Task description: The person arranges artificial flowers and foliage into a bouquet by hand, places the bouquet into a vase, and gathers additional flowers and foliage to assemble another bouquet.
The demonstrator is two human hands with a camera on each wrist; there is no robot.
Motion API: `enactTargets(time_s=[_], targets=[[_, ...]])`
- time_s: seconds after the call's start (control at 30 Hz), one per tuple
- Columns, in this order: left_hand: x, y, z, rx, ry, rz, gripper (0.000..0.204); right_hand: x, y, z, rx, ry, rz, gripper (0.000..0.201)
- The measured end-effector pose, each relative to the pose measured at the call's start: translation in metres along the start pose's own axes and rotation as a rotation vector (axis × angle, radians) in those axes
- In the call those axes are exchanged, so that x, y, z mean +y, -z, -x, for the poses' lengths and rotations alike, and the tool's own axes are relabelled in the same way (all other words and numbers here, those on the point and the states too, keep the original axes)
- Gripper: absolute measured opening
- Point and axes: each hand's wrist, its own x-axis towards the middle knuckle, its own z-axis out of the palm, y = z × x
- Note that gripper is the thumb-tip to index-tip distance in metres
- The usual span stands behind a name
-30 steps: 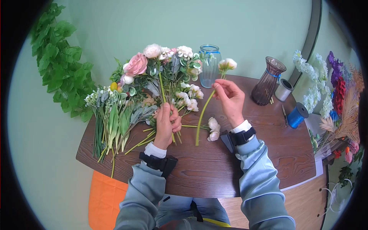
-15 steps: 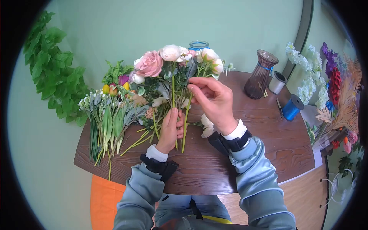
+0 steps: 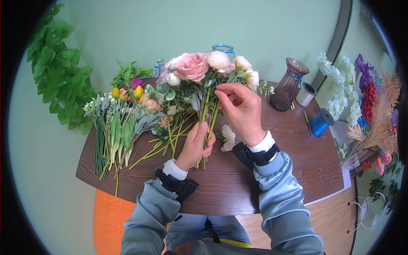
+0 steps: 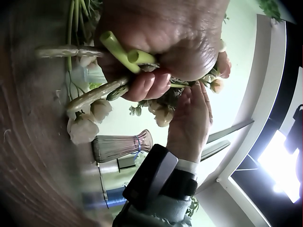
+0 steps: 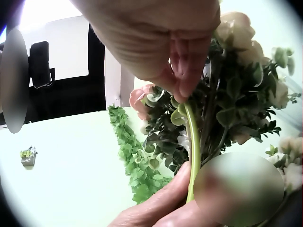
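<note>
My left hand (image 3: 195, 146) grips a bundle of green stems below an artificial bouquet, its cut ends sticking out under the fist in the left wrist view. A large pink rose (image 3: 192, 67), a round white bloom (image 3: 218, 60) and eucalyptus-like leaves (image 5: 234, 90) make up the head of the bouquet. On its right side my right hand (image 3: 243, 111) pinches a thick green stem (image 5: 194, 142) between thumb and fingertips, just above the left hand. White blooms (image 3: 252, 79) sit over that hand at the bouquet's right edge. Leaves and blooms hide the upper stems.
Loose tulips and greenery (image 3: 114, 127) lie on the table's left. A white flower (image 3: 228, 138) lies by the right wrist. Behind stands a glass jar (image 3: 223, 47), mostly hidden. Farther right are a purple glass vase (image 3: 289, 87), a silver spool (image 3: 306, 94) and a blue ribbon spool (image 3: 321, 122).
My right hand has moved left, bringing the white-flowered stem from beside the bouquet up against its right side. The bouquet has turned and shifted right in the left hand's grip.
</note>
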Motion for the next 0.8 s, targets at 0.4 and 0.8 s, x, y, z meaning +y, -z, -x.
enactTargets(time_s=[0.4,0.8], targets=[[0.001,-0.002,0.001,-0.063,0.059,0.085,0.028,0.000,0.000,0.000,-0.028,-0.083,-0.068,0.009],[0.006,0.012,-0.005,0.140,-0.137,0.156,0.028,0.007,-0.016,0.011,-0.258,-0.172,0.193,0.029]])
